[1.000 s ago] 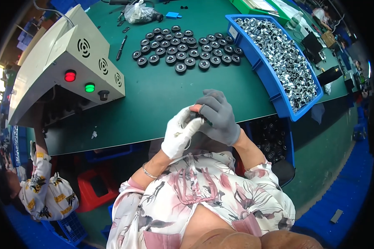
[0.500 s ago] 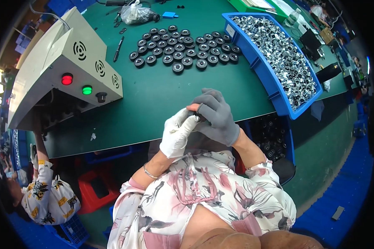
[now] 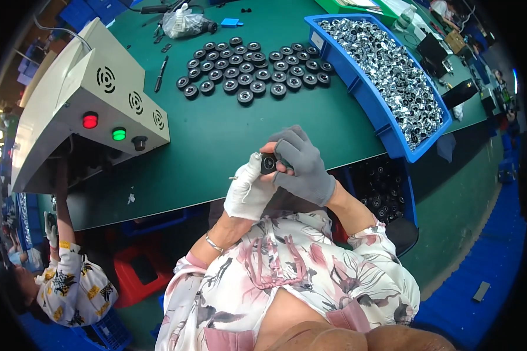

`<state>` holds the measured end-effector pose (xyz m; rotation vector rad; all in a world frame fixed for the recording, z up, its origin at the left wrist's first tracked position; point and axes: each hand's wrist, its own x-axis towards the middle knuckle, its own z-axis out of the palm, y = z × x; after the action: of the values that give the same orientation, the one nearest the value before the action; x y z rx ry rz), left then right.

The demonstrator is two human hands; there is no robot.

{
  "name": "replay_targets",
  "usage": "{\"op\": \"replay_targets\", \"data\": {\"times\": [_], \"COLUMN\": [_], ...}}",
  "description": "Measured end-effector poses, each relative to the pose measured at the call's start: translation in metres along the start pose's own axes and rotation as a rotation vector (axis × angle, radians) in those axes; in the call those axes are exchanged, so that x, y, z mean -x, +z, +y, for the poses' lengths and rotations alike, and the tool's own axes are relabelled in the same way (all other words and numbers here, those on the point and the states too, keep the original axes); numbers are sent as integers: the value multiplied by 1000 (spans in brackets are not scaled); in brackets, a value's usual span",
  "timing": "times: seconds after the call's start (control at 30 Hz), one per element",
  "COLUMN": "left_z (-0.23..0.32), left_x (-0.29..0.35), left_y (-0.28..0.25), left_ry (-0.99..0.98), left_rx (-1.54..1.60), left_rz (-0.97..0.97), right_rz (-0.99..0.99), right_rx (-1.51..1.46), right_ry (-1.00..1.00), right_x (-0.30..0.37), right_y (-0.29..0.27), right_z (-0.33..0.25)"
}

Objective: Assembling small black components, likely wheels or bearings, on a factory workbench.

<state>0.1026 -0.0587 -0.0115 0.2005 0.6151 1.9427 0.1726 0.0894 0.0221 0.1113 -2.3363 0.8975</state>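
Observation:
Just off the near edge of the table, both my hands meet at a small black round wheel-like part (image 3: pixel 268 164) whose flat face is turned up. My left hand (image 3: pixel 246 188), in a white glove, holds it from the left, its thumb or a finger sticking up beside it. Bare fingertips show from the cut-off grey glove of my right hand (image 3: pixel 304 169), which grips the part's right side. The part's underside is hidden by my fingers. Beyond my hands, several black wheels with silvery centres (image 3: pixel 245 97) lie in a loose cluster on the green table (image 3: pixel 216 131).
A blue bin (image 3: pixel 357 93) of shiny metal pieces stands at the right; another bin (image 3: pixel 413 205) with black parts is below the table edge. A cream machine (image 3: pixel 108 76) with red and green buttons stands left. A co-worker's arm (image 3: pixel 63 205) reaches under it. A pen (image 3: pixel 161 74) lies nearby.
The black part has turned so its flat face shows between my hands. My left fingers have shifted, and my right fingertips now show along its side. The view has shifted slightly.

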Motion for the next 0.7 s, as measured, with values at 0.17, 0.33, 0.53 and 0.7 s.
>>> {"op": "replay_targets", "data": {"times": [0.17,0.33,0.53,0.7], "left_z": [-2,-7,-8,-11], "left_x": [2,2,9,24], "left_y": [16,5,7,20], "left_ry": [-51,-15,-8,61], "left_rx": [99,74,108,-10], "left_rz": [77,70,7,90], "right_rz": [-36,17,-30,-39], "right_rx": [-99,-3,-50,-367], "right_ry": [42,-36,103,275], "right_x": [9,13,22,41], "right_y": [2,9,3,6], "right_z": [9,9,-7,-13]}}
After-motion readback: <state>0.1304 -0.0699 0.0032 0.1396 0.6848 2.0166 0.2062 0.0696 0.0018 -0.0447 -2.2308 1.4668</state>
